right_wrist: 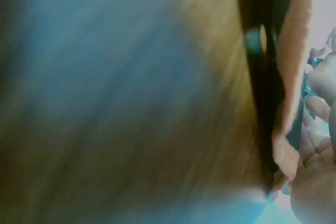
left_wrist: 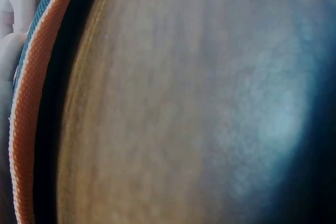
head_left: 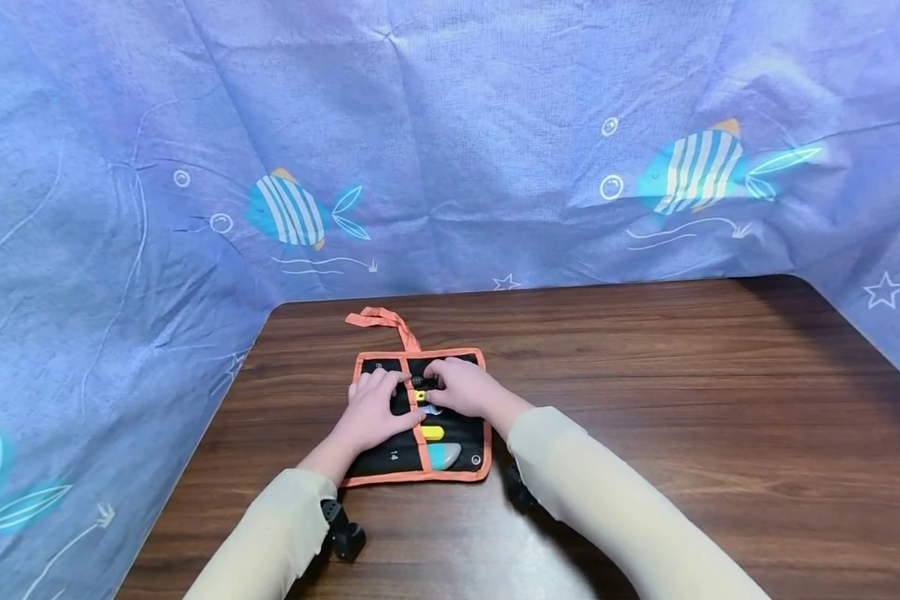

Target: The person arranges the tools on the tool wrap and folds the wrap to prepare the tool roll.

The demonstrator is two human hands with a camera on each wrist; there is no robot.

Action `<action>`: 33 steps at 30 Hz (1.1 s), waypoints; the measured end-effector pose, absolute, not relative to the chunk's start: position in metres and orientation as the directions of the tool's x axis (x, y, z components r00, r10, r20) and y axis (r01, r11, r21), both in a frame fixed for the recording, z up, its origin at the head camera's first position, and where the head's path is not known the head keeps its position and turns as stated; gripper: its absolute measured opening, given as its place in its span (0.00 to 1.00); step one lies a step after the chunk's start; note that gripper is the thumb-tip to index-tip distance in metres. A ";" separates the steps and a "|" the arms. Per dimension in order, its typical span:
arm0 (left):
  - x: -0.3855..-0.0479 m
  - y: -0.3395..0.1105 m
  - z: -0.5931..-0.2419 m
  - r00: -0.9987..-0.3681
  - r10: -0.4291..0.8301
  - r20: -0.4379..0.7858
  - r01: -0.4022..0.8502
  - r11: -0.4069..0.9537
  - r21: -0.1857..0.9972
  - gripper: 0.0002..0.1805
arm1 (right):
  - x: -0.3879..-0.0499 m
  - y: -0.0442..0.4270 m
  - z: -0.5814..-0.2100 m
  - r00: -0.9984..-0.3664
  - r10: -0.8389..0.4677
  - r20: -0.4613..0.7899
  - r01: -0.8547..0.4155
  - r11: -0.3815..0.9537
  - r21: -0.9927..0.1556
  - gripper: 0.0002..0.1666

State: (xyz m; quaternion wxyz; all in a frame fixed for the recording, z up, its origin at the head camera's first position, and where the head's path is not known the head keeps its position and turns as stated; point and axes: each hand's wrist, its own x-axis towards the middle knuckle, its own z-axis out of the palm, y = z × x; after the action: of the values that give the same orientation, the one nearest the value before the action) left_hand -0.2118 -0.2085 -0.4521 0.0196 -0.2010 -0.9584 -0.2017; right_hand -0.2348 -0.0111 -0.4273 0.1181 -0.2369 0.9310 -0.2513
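A black tool roll (head_left: 450,462) with orange edging lies spread on the table, left of the middle. My left hand (head_left: 371,408) rests on its left part, thumb and forefinger spread along the orange pocket edge. From the right, my right hand (head_left: 465,387) pinches a black ribbed tool end (head_left: 420,382) between thumb and fingers at the pocket. Below it, a small yellow piece (head_left: 421,397), a yellow handle (head_left: 433,433) and a teal-and-grey handle (head_left: 444,456) stick out of the pockets. Their other ends are hidden inside. Both wrist views show mostly blurred table and the roll's orange edge (left_wrist: 34,103).
An orange tie strap (head_left: 390,321) trails from the roll's far edge over the brown wooden table (head_left: 645,400). Blue cloth with fish (head_left: 495,125) hangs behind the table and on its sides. Black wrist cameras (head_left: 343,533) sit under the sleeves.
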 end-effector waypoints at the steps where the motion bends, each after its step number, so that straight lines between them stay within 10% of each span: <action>1: -0.212 -0.208 -0.452 -0.918 0.377 0.118 0.393 0.838 0.378 0.38 | -0.233 -0.009 -0.427 -0.858 -0.504 -0.097 -0.387 0.760 -0.522 0.22; 33: -0.200 -0.153 -0.438 -0.914 0.405 0.032 0.382 0.831 0.403 0.37 | -0.209 0.069 -0.422 -0.851 -0.524 -0.032 -0.399 0.685 -0.609 0.21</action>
State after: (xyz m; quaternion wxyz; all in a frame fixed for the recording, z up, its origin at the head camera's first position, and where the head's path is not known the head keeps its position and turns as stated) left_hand -0.2002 -0.1532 -0.4384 -0.0272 -0.2056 -0.9565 -0.2049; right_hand -0.2089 0.0687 -0.4220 0.1023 -0.2527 0.9123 -0.3056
